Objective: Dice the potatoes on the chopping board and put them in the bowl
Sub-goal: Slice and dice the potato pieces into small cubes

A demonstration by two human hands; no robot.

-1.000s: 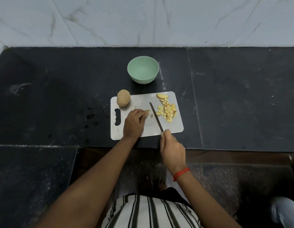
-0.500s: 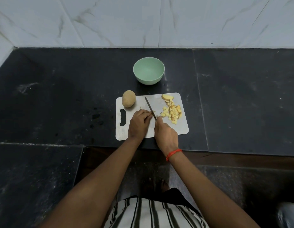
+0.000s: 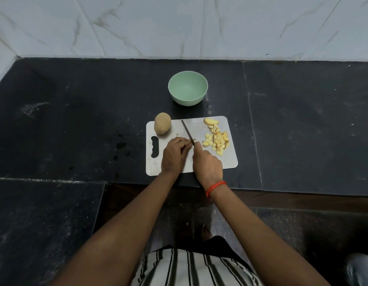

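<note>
A white chopping board (image 3: 224, 162) lies on the black counter. A whole brown potato (image 3: 162, 123) sits on its far left corner. A heap of diced potato (image 3: 217, 140) and one larger slice (image 3: 211, 121) lie on its right side. My left hand (image 3: 173, 154) holds down a small potato piece, mostly hidden under my curled fingers. My right hand (image 3: 206, 164) grips the knife (image 3: 187, 132), whose blade points away and lies against that piece beside my left fingertips. A pale green bowl (image 3: 187, 90) stands empty behind the board.
The black stone counter (image 3: 76, 120) runs left and right of the board, with a marble wall (image 3: 179, 25) behind. Its front edge steps back just below the board. Dark wet spots (image 3: 121, 144) mark the counter left of the board.
My right hand has moved forward and left with the knife, from the board's front edge to beside my left hand. The blade now lies against the piece that my left hand holds.
</note>
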